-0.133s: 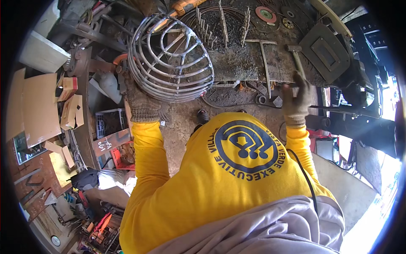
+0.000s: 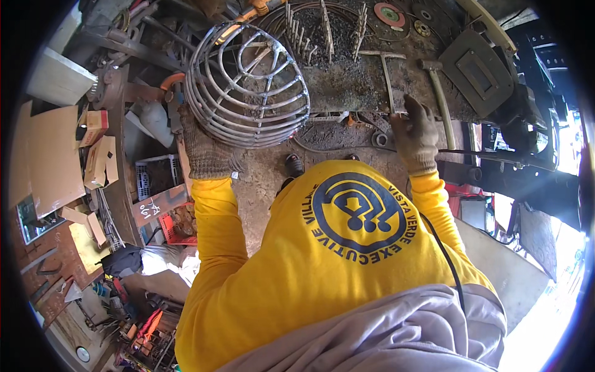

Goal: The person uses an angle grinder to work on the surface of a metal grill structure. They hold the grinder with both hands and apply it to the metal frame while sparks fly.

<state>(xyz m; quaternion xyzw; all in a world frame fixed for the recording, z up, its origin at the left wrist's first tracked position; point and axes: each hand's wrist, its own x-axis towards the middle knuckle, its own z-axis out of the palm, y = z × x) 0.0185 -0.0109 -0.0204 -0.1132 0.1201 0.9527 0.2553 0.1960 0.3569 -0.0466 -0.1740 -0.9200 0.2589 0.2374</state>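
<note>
Workshop bench [image 2: 356,93], welded rod basket [image 2: 264,94] at its near-left corner.
Gloved left hand [image 2: 209,149] holds the basket; gloved right hand [image 2: 416,135], loosely open, hovers by the near edge.

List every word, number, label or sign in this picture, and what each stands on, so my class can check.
Yellow shirt: dark capitals circling a round emblem; readable, but I won't copy the wording.
Reddish-brown board: white hand-drawn marks, tilted; not copied either.
Small red-and-tan box: print too small to read.
Red disc with a green centre: any marking too small to read.
</note>
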